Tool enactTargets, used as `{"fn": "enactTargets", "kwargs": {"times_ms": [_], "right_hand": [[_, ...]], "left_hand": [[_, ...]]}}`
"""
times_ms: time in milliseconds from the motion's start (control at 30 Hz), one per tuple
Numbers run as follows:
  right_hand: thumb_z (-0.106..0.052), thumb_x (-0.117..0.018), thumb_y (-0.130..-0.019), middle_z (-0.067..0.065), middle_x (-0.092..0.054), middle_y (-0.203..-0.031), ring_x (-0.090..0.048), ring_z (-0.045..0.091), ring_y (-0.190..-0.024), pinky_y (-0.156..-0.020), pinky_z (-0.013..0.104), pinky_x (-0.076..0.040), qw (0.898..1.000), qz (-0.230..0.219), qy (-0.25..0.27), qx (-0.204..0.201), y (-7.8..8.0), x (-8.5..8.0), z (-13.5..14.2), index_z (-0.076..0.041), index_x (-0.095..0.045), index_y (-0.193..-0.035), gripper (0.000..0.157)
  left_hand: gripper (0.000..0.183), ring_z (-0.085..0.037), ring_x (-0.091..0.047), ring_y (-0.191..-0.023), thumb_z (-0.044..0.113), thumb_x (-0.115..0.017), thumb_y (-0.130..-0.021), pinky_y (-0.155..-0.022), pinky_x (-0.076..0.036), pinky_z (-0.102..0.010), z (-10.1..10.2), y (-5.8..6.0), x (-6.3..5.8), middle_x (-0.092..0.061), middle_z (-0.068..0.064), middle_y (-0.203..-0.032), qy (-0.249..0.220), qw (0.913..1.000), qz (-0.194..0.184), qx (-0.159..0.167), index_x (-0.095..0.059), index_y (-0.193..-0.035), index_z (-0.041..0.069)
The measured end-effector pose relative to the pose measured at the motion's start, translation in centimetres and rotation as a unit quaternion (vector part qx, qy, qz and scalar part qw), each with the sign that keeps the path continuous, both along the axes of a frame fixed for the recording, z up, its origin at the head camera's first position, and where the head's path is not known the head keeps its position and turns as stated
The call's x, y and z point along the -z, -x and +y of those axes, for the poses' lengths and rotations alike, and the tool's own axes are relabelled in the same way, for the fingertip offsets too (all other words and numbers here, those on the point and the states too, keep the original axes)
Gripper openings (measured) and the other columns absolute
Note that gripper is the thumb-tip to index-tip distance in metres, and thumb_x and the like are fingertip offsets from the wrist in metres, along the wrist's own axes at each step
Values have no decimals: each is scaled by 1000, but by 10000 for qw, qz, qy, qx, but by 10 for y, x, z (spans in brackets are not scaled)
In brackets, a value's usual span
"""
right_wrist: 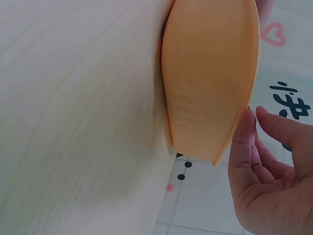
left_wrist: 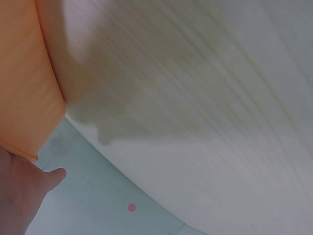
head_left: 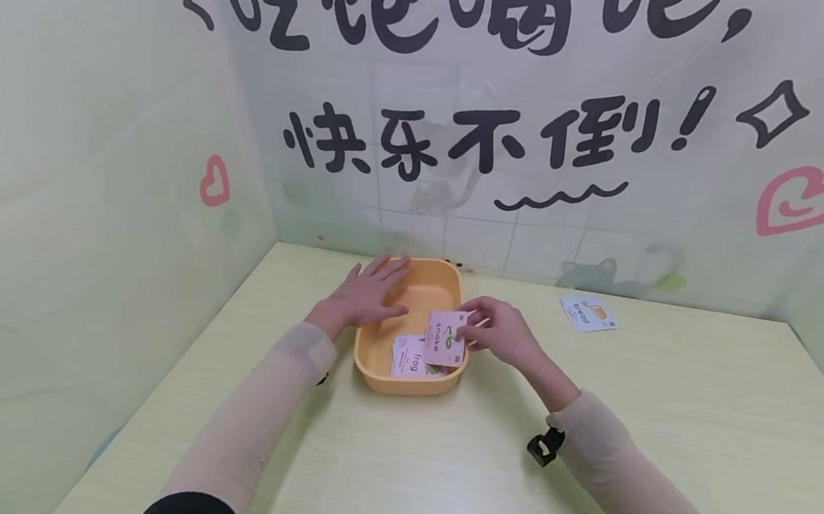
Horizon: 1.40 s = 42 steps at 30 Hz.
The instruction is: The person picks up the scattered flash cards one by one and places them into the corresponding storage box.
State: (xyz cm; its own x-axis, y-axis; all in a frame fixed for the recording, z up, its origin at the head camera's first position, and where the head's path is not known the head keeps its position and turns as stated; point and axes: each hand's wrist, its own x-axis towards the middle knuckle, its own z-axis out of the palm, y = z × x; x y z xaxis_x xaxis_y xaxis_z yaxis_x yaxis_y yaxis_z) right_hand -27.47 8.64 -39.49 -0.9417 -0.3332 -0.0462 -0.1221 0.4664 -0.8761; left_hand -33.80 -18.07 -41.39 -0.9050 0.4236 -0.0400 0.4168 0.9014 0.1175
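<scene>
An orange plastic basket (head_left: 402,386) stands on the table below both hands. My right hand (head_left: 500,332) pinches a pink card marked "snake" (head_left: 438,337) over the basket's right rim. Below that card, a "frog" card (head_left: 410,361) lies on other cards inside, partly covered. My left hand (head_left: 365,292) rests on the left rim with its fingers spread and straight. In the left wrist view, part of the left hand (left_wrist: 22,188) shows at the basket's edge. The right wrist view has the right hand's (right_wrist: 269,171) fingertips at the rim; the card is hidden there.
A "bread" card (head_left: 588,314) lies on the table (head_left: 668,401) at the back right. Behind the table rises a pale wall sheet (head_left: 414,232) with black lettering. A black wrist strap (head_left: 545,447) sits under the right sleeve.
</scene>
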Motion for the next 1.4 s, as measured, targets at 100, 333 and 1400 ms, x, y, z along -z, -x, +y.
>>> {"fn": "enactTargets", "kwargs": {"times_ms": [100, 333, 1400], "right_hand": [[-2, -65, -93, 19, -65, -101, -69, 16, -79, -80, 46, -62, 9999, 92, 131, -52, 1, 1, 1, 7, -59, -127, 35], [2, -64, -92, 21, -66, -100, -69, 16, -77, -77, 41, -63, 9994, 177, 275, -98, 2, 2, 3, 10, -58, -126, 35], [-8, -64, -95, 21, -66, -107, -71, 34, -94, -77, 36, -63, 9990, 221, -195, 323, 16, 11, 39, 6, -56, -129, 37]], "left_hand": [[80, -30, -2, -158, 54, -50, -97, -122, -11, -66, -1, 0, 0, -5, 5, -170, 28, 10000, 5, 16, -16, -161, 21], [80, -30, -3, -158, 54, -51, -97, -122, -11, -67, -1, 0, 0, -6, 5, -170, -13, 10000, 7, 18, -17, -161, 20], [81, -28, -1, -158, 58, -49, -97, -122, -12, -66, -1, 1, 1, -5, 5, -170, 86, 9999, -35, -61, -16, -161, 22]]}}
